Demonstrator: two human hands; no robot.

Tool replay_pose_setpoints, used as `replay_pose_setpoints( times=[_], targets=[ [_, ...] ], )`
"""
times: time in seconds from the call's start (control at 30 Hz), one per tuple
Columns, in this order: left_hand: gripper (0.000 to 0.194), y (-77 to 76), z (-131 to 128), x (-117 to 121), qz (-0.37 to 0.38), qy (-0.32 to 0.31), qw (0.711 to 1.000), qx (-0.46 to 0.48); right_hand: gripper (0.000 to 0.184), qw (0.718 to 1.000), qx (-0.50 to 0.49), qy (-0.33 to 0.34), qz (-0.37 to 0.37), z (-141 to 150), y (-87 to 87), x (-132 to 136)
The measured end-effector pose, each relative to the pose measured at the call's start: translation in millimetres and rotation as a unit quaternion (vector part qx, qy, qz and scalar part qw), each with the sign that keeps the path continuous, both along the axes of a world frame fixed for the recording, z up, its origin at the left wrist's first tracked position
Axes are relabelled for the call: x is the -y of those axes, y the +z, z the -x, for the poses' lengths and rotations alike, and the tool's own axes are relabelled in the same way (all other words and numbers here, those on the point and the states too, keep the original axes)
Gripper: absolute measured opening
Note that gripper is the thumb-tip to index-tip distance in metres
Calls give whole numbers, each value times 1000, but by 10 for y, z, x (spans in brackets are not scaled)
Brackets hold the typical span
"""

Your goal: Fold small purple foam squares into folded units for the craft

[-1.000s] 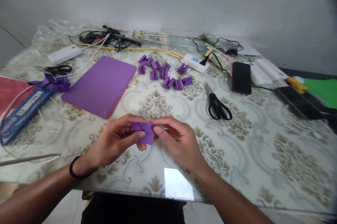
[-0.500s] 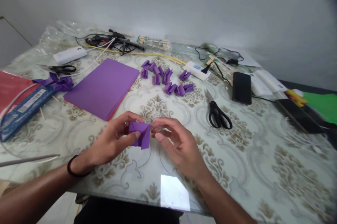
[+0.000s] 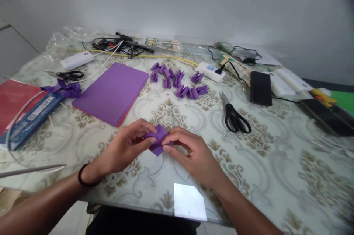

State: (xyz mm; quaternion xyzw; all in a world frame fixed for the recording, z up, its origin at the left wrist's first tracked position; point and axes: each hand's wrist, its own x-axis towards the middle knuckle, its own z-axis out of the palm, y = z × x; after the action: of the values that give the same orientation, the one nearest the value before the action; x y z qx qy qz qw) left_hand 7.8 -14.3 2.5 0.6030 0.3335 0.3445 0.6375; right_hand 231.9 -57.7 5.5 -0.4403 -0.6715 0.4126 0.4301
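A small folded piece of purple paper (image 3: 158, 140) is held over the near middle of the table, turned so its corners point up and down. My left hand (image 3: 127, 146) pinches its left side between thumb and fingers. On its right side, my right hand (image 3: 190, 150) closes thumb and fingertips on the edge. Beyond my hands lie several folded purple paper pieces (image 3: 178, 78) in a loose cluster. A stack of purple paper sheets (image 3: 112, 93), with red showing underneath, lies to the left. Black-handled scissors (image 3: 235, 117) rest to the right.
A second pair of scissors (image 3: 70, 75), crumpled purple paper (image 3: 65, 88) and a blue box (image 3: 33, 117) lie on the left. Toward the back are a glue gun with cables (image 3: 124, 45) and a white power strip (image 3: 210, 72). Phones (image 3: 260, 88) lie on the right.
My right hand has moved in and taken hold of the paper's right edge. The paper has turned from roughly square-on to a diamond position. The view has shifted slightly.
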Motion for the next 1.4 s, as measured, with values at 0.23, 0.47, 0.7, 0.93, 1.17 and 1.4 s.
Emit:
replay_pose_setpoints(
  times=[0.23, 0.47, 0.7, 0.93, 1.17, 1.4],
  targets=[
    [18, 164, 11, 10, -48, -17, 996, -69, 9, 1000, -13, -25, -14, 23, 24, -12],
    [15, 185, -10, 32, -56, -14, 994, -91, 10, 999, -11, -35, -12, 32, 28, 6],
    [13, 167, -18, 15, -70, -10, 990, -120, 10, 999, 4, -47, -13, 43, 5, 7],
    [9, 112, 1, 29, -73, -2, 987, -145, 11, 999, 5, -52, -9, 65, -28, 14],
    [10, 108, -8, 22, -51, -6, 991, -123, 10, 998, -3, -62, 7, 76, -41, 25],
    [9, 100, -36, 18, -31, 14, 995, -97, 19, 990, -76, -81, 87, 109, -53, 49]
  ],
)
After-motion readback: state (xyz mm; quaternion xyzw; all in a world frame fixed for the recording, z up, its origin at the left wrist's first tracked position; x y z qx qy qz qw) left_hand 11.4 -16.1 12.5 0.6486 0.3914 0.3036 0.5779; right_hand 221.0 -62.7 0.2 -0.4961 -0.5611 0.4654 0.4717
